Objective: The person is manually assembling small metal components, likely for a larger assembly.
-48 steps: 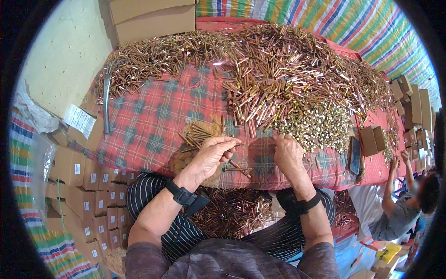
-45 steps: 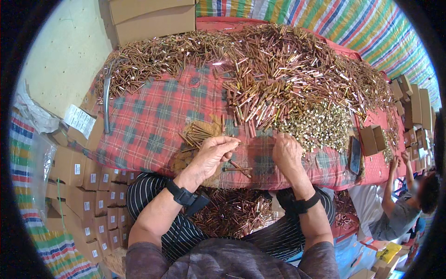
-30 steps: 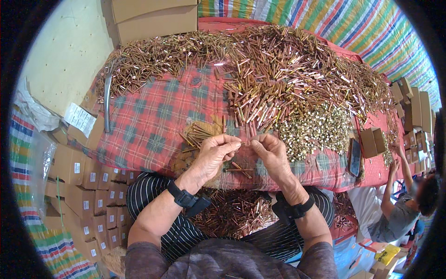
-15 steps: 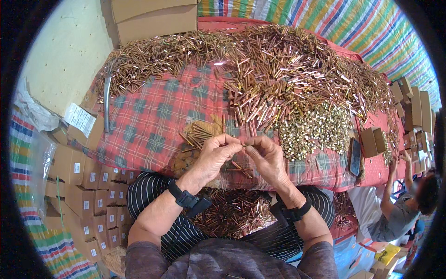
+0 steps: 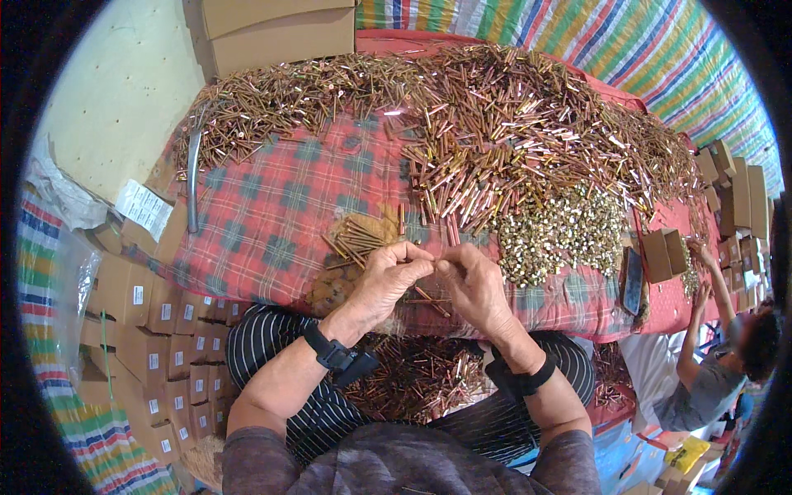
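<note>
My left hand (image 5: 381, 282) and my right hand (image 5: 477, 285) meet fingertip to fingertip above the near part of a red plaid cloth (image 5: 256, 223). Both are closed in a pinch; whatever is between the fingertips is too small or hidden to name. Beside my left hand lies a small bunch of thin brass-coloured metal rods (image 5: 360, 237). A few loose rods (image 5: 432, 302) rest on the cloth just below the hands. Past my right hand spreads a heap of small shiny gold and silver metal pieces (image 5: 561, 235). A large pile of copper-coloured rods (image 5: 511, 124) covers the far side.
Small labelled cartons (image 5: 169, 338) are stacked at left. A curved metal bar (image 5: 193, 177) lies on the left of the cloth. A dark phone-like slab (image 5: 633, 280) and an open carton (image 5: 664, 254) sit at right, near another person (image 5: 701, 379). More rods (image 5: 417, 375) lie below the table edge.
My fingertips have drawn closer together, and the small thing that showed between them is now hidden. The other person's hands at right have moved apart, one reaching farther up.
</note>
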Available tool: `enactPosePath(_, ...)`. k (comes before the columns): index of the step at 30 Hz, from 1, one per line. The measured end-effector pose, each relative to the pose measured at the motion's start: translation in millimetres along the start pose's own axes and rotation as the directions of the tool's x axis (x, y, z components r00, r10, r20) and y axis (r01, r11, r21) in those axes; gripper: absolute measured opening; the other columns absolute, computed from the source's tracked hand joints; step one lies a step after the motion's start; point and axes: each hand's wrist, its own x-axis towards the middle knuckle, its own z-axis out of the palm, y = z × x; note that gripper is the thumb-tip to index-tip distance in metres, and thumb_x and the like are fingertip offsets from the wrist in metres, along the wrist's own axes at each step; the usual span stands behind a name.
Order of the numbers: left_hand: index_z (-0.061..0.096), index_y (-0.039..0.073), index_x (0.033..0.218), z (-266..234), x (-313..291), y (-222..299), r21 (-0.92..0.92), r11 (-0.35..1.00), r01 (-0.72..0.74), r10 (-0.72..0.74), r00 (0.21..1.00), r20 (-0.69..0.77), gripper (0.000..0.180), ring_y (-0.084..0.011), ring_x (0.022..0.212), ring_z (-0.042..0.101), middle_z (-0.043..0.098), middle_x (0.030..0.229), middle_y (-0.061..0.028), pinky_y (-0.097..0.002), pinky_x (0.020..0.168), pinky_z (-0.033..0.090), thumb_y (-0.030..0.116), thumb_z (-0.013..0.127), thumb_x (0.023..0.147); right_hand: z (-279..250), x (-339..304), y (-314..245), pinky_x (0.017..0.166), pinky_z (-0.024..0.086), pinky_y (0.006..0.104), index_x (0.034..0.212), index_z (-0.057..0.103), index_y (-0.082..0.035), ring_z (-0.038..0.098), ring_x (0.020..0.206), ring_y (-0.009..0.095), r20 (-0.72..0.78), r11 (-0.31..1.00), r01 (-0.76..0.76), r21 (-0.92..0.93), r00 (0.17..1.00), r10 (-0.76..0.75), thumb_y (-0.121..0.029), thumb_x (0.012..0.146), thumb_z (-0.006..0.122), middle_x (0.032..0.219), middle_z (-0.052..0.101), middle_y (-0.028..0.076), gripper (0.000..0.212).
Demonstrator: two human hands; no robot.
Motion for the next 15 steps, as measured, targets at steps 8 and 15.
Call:
enactPosePath(8,0.063,0.000,0.088,-6,-1,-8,0.139,0.990,0.020,-0.026,0.999,0.045,0.013,-0.0069,0.075,0.055,0.062,0.081,-0.0013,-0.0216,0.066,0.044,0.008,0.066,0.078,-4,2,4,0.051,0.041,0.0394,0.075,0.060,0.002,0.052,0.051,0.029,0.126,0.991,-0.074,-0.108,0.988,0.088,-0.034,0.091,0.050,0.061,0.054,0.022,0.040)
enactPosePath(15,0.067,0.002,0.083,-37,14,19,0.936,0.288,-0.203,0.214,0.966,0.143,0.016,-0.0243,0.074,0.061,0.062,0.082,-0.0129,-0.0330,0.066,0.048,0.016,0.066,0.077,-13,11,25,0.052,0.046,0.0412,0.073,0.062,0.000,0.059,0.058,0.037,0.109,0.958,-0.190,-0.215,0.970,0.217,-0.031,0.084,0.059,0.060,0.057,0.021,0.034)
